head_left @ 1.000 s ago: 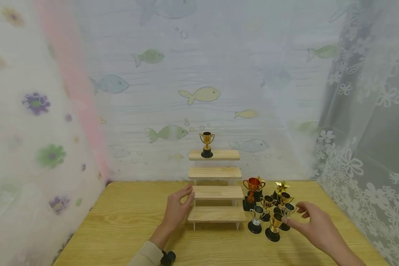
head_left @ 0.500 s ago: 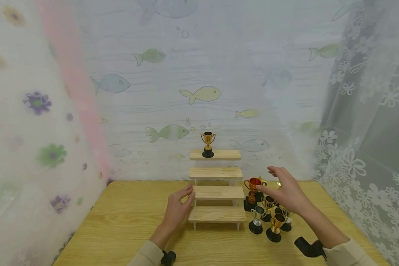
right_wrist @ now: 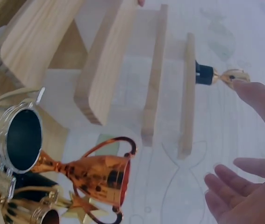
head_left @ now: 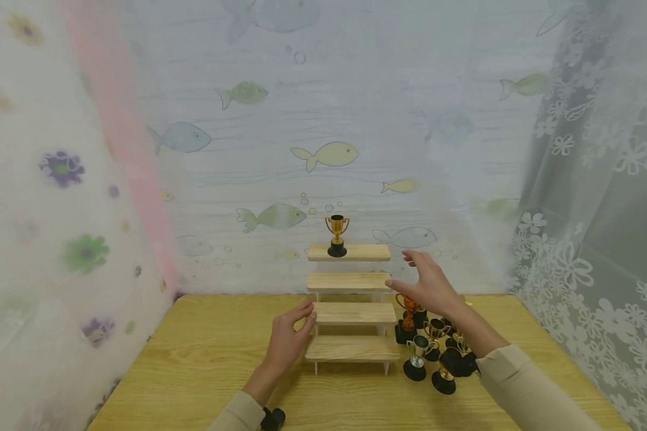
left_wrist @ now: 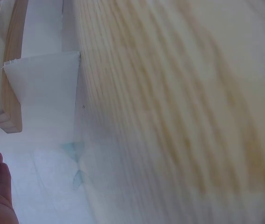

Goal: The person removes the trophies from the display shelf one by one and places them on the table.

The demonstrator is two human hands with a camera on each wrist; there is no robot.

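A four-step wooden display stand stands on the table, with a small gold trophy cup upright on the left of its top step. My left hand touches the left end of the second step from the bottom, its fingers nearly straight in the left wrist view. My right hand hovers beside the upper steps, thumb and fingers spread, holding nothing. From the right wrist view, the thumb overlaps the gold cup. Below this hand stand an orange-red trophy and a silver cup; my forearm hides others.
Several more trophies crowd right of the stand, including a gold cup and a star-topped one. The wood-grain table meets a fish-patterned backdrop; a lacy curtain hangs at the right.
My right hand has moved left and away from me, from the front trophies past the orange-red one to the upper steps, carrying nothing. My left hand stays at the stand.
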